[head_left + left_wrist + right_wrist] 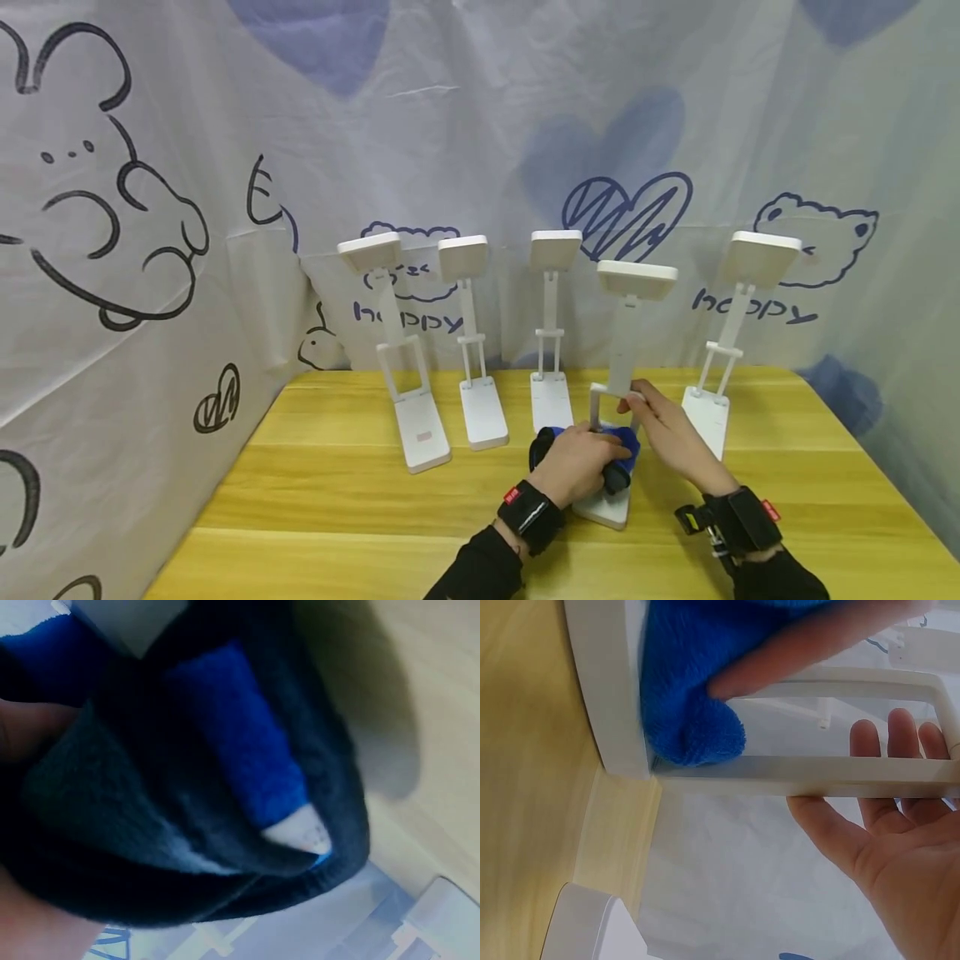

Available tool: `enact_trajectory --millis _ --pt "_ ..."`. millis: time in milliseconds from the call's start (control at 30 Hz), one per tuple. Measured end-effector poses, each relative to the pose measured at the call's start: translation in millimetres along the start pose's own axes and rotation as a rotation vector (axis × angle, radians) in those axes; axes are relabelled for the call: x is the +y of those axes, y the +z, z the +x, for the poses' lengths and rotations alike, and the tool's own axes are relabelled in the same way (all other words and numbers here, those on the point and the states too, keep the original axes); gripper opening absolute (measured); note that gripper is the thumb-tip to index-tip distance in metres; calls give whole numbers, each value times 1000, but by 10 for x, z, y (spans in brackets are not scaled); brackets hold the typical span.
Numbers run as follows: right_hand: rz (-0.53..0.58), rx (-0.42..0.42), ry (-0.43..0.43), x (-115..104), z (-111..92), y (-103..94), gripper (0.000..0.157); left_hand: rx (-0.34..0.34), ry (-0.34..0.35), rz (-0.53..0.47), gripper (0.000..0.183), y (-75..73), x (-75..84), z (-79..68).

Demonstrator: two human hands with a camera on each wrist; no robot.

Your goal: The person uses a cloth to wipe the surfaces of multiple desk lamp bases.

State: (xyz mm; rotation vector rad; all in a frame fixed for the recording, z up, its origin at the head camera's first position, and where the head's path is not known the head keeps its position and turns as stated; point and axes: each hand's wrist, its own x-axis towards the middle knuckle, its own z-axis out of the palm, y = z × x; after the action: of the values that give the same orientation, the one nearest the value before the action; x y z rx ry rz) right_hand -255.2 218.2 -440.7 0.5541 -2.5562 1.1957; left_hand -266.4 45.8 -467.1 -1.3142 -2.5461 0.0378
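While the right hand (pixel 670 423) gripped the nearest lamp (pixel 622 354) by one side of its frame, the left hand (pixel 577 462) clutched a blue cloth (pixel 628 443) at its base; steady support and flat pressure seemed best. The table (pixel 337 517) offered room leftward; another lamp (pixel 735 321) stood close rightward.

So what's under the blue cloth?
The blue cloth lies on a white lamp base, whose near end shows past it. The stretch directly beneath the cloth is covered, so its surface can't be seen.
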Motion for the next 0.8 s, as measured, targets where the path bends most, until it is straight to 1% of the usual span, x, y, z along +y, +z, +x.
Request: enact_trajectory --millis 233,433,633,800 --pt "-14 -9 26 -19 10 2 29 -28 57 -90 36 -47 52 -86" --pt "-4 -20 35 -25 6 0 30 -47 118 -160 35 -71 35 -200" --pt "-5 -23 36 -2 -10 -8 30 -93 135 -285 32 -176 20 -349" --pt "-7 -23 18 -1 -12 -7 29 -90 139 -342 33 -241 -27 -465"
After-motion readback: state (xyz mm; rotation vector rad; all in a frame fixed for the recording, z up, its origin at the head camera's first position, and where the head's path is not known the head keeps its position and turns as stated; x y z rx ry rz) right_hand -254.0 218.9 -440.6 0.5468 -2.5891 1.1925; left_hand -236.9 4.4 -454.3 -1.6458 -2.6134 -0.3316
